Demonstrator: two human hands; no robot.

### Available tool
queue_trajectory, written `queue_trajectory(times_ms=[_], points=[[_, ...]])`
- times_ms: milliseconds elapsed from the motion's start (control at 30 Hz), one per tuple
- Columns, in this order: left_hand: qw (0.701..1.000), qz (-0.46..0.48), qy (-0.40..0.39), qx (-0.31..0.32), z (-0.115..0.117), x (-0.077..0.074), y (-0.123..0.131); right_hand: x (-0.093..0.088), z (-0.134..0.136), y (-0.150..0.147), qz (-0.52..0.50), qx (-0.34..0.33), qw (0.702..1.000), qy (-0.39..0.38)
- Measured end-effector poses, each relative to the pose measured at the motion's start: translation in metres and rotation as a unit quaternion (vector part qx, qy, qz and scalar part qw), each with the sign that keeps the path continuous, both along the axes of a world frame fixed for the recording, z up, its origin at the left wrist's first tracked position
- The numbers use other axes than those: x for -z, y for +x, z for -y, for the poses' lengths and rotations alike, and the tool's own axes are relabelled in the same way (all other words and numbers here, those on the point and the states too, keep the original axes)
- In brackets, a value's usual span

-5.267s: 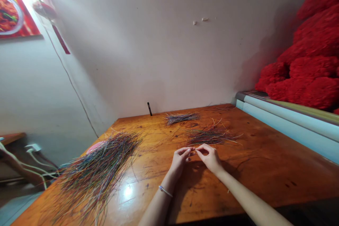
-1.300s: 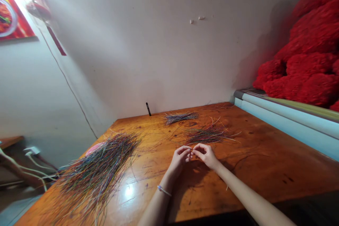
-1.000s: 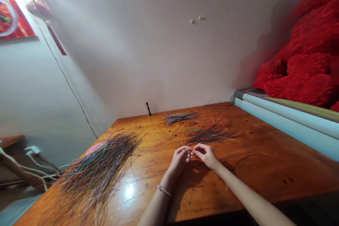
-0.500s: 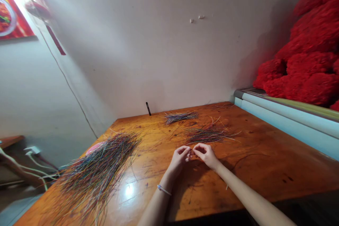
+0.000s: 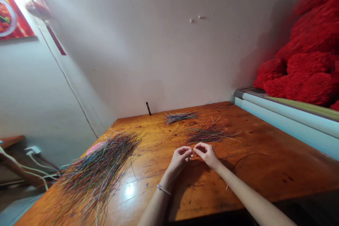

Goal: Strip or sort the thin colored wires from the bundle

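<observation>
Above the wooden table, my left hand and my right hand almost meet at the fingertips. Both are closed in a pinch on a thin wire, of which only a trace shows between the fingers. Its colour and ends are hard to make out. Just beyond my hands lies a loose bundle of reddish and dark wires. Farther back is a smaller bundle of bluish and pale wires. A large heap of multicoloured wires spreads over the left side of the table. A beaded bracelet circles my left wrist.
A black pen-like stick stands at the table's back edge by the wall. Something pink shows behind the large heap. On the right, red fluffy bundles rest on a light-blue ledge. White cables hang at the left.
My hands stay in nearly the same place, fingertips still together. Only the fingers of both hands have shifted very slightly; the bundles lie as before.
</observation>
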State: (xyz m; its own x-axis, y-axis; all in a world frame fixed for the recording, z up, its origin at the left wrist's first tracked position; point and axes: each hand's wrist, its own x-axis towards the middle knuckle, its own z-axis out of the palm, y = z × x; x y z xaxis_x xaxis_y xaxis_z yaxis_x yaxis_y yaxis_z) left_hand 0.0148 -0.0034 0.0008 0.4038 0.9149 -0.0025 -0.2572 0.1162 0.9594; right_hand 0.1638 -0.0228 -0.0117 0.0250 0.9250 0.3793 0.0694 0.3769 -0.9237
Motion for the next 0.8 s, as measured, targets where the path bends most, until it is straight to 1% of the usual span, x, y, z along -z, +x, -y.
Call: queue_trajectory(times_ms=[333,467,633,800], points=[[0.999,0.030,-0.002,0.015,-0.0018,0.0078,-0.0011,0.0021,-0.0026,0.0008,-0.010,0.003,1.000,0.005],[1.000,0.014,-0.012,0.013,-0.0005,0.0055,-0.0005,0.0031,-0.0030,0.0007,-0.023,-0.003,1.000,0.003],[0.999,0.021,-0.025,0.018,0.0009,0.0040,0.0007,0.0045,-0.0036,-0.0001,-0.040,-0.014,0.999,-0.001],[1.000,-0.001,-0.019,-0.007,0.0013,0.0023,0.0011,0.0060,-0.0043,0.0000,-0.042,-0.019,0.999,-0.004]])
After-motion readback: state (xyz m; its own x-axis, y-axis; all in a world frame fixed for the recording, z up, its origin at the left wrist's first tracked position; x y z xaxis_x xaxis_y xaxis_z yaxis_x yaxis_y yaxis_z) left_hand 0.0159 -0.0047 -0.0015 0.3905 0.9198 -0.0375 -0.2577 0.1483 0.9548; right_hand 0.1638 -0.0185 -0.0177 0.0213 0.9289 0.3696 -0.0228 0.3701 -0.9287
